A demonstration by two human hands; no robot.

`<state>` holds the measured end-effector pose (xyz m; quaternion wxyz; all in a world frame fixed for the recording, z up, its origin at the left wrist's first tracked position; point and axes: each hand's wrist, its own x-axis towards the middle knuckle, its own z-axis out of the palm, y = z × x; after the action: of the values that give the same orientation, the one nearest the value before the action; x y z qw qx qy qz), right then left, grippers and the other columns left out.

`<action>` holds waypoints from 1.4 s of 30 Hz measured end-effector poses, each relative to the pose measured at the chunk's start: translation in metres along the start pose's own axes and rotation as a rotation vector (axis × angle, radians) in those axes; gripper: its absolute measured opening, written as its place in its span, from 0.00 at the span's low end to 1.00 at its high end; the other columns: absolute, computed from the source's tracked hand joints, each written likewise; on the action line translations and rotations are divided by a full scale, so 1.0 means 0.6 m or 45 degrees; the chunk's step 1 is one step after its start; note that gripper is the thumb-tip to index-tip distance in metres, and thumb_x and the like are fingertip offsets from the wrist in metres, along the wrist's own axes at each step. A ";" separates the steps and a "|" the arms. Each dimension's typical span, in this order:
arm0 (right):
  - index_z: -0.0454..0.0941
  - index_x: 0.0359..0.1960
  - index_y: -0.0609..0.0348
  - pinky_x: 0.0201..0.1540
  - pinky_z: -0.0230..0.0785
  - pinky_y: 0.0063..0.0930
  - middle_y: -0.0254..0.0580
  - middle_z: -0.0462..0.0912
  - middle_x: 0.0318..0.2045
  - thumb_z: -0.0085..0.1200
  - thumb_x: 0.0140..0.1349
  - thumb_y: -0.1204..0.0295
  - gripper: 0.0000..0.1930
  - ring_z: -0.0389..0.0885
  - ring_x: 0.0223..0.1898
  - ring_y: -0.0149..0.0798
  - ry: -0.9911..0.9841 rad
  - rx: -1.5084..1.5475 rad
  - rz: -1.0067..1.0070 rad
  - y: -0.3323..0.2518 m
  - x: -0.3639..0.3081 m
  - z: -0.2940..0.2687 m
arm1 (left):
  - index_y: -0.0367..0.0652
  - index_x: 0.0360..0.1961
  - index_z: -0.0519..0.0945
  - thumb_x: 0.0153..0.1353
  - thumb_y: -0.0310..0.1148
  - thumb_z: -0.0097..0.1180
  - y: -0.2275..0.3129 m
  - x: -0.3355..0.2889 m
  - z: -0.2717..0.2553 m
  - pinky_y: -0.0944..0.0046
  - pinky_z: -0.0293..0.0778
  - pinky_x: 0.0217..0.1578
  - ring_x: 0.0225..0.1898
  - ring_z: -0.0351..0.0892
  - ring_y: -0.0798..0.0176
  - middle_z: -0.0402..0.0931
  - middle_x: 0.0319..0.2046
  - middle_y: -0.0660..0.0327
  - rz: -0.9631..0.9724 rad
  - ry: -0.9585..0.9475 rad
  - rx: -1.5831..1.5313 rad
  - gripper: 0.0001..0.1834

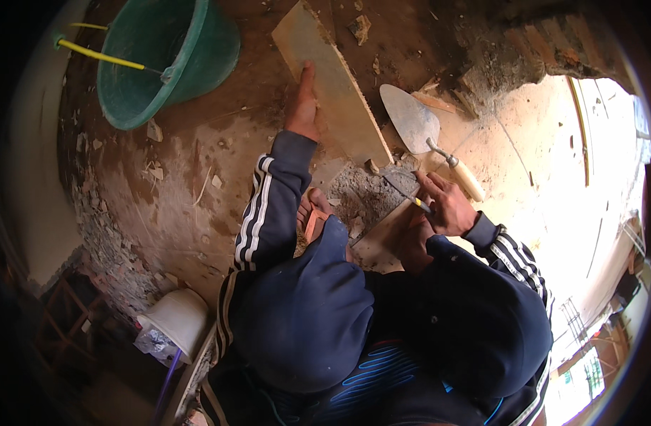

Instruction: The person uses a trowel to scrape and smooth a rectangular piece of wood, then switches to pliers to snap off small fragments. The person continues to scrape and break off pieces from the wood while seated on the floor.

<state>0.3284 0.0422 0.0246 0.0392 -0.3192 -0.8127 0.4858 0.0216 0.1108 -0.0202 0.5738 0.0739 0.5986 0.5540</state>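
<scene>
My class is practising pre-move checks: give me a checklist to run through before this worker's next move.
1. Left hand on the board: ok, at its left edge.
2. Thin tool in the right hand: ok, fingers closed around it.
3. Tool's tip touching the grey heap: cannot tell.
4. Trowel close by: ok, lying beside the right hand.
5. Floor free of loose chips: not ok, several scattered.
6. Green bucket's contents: cannot tell, dim inside.
</scene>
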 end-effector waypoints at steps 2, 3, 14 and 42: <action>0.63 0.60 0.73 0.38 0.71 0.47 0.62 0.74 0.35 0.56 0.41 0.76 0.38 0.76 0.35 0.61 0.040 -0.099 -0.015 0.003 0.014 -0.011 | 0.35 0.50 0.77 0.64 0.55 0.53 0.002 0.004 0.005 0.65 0.72 0.45 0.47 0.76 0.65 0.77 0.46 0.58 0.039 0.161 0.140 0.31; 0.63 0.60 0.73 0.39 0.71 0.47 0.62 0.74 0.34 0.55 0.42 0.77 0.37 0.76 0.35 0.61 0.044 -0.144 0.023 0.004 0.021 -0.018 | 0.34 0.49 0.77 0.64 0.55 0.54 0.007 0.006 0.010 0.65 0.72 0.45 0.47 0.76 0.65 0.77 0.46 0.58 0.205 0.218 0.068 0.31; 0.69 0.58 0.63 0.35 0.74 0.46 0.54 0.79 0.23 0.51 0.40 0.78 0.35 0.79 0.28 0.59 0.180 0.005 0.470 -0.062 0.035 0.029 | 0.30 0.54 0.72 0.66 0.46 0.55 0.091 -0.065 0.045 0.65 0.70 0.51 0.49 0.74 0.64 0.75 0.51 0.54 0.843 0.260 0.192 0.28; 0.76 0.31 0.67 0.39 0.71 0.53 0.64 0.79 0.24 0.51 0.46 0.74 0.11 0.79 0.31 0.66 0.237 0.067 0.691 -0.059 0.118 0.051 | 0.23 0.54 0.70 0.66 0.44 0.56 0.151 -0.150 0.084 0.58 0.78 0.43 0.39 0.79 0.56 0.76 0.43 0.41 0.981 0.902 0.483 0.31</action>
<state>0.2437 0.0467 0.0198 -0.0095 -0.5673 -0.6776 0.4680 0.0402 0.1089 0.1158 0.0701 0.1987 0.7739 0.5972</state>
